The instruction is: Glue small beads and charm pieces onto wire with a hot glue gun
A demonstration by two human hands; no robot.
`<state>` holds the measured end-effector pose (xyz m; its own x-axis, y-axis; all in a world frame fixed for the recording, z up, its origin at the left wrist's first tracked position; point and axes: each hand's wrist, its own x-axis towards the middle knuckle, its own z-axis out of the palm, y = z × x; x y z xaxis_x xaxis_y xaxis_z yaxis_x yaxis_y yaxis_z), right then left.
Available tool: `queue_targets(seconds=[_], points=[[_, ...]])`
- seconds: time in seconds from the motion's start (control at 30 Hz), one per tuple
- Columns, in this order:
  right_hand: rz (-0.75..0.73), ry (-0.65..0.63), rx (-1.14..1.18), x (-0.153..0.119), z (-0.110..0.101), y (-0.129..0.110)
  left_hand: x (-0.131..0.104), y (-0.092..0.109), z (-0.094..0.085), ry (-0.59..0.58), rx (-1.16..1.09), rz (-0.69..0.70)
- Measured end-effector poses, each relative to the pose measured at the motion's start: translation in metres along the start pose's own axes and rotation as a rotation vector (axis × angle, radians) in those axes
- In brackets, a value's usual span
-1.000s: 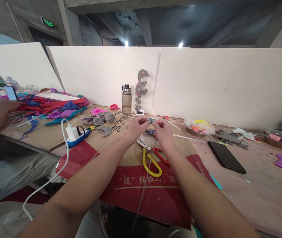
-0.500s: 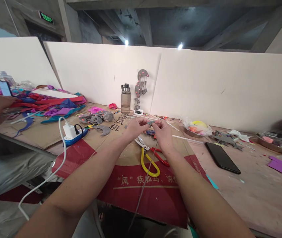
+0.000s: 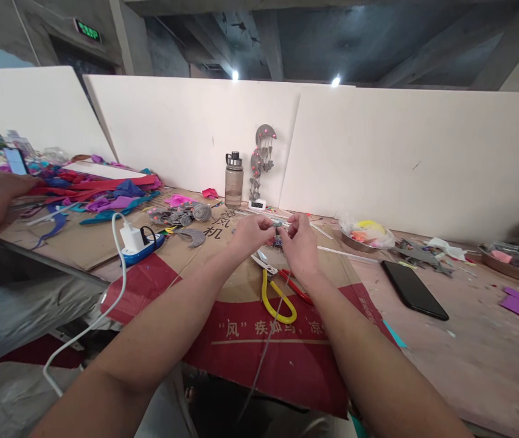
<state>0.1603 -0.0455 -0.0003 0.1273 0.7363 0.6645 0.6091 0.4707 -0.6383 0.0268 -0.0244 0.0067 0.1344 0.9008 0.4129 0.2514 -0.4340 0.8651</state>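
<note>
Piece (image 3: 278,224), small & grey-green, is pinched btwn thumb + fingertips of L hand (image 3: 250,238), held over the cardboard (image 3: 305,371). R hand (image 3: 301,249) thumb's right by it, but fingers look a bit more spread vs half a sec ago, so can't be told if anything's gripped there. Prob means it's being adjusted, not put down. From it: scissors (image 3: 269,269) left lying at 6 o'clock, grey cord (image 3: 265,350) trailing btwn 6 & 7, bottle (image 3: 234,185) at 10, phone (image 3: 415,290) at 4.
</note>
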Motion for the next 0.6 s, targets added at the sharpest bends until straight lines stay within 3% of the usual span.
queue_targets(seconds=[0.13,0.33,0.6], points=[[-0.053,-0.045,0.003,-0.001,0.002,0.000,0.004,-0.006,0.000,0.031,-0.093,-0.025],[0.000,-0.068,0.010,-0.001,0.002,-0.004,0.008,-0.011,0.002,0.033,-0.285,-0.066],[0.070,-0.037,0.030,-0.001,0.003,-0.004,0.002,-0.001,0.004,0.085,-0.269,-0.090]])
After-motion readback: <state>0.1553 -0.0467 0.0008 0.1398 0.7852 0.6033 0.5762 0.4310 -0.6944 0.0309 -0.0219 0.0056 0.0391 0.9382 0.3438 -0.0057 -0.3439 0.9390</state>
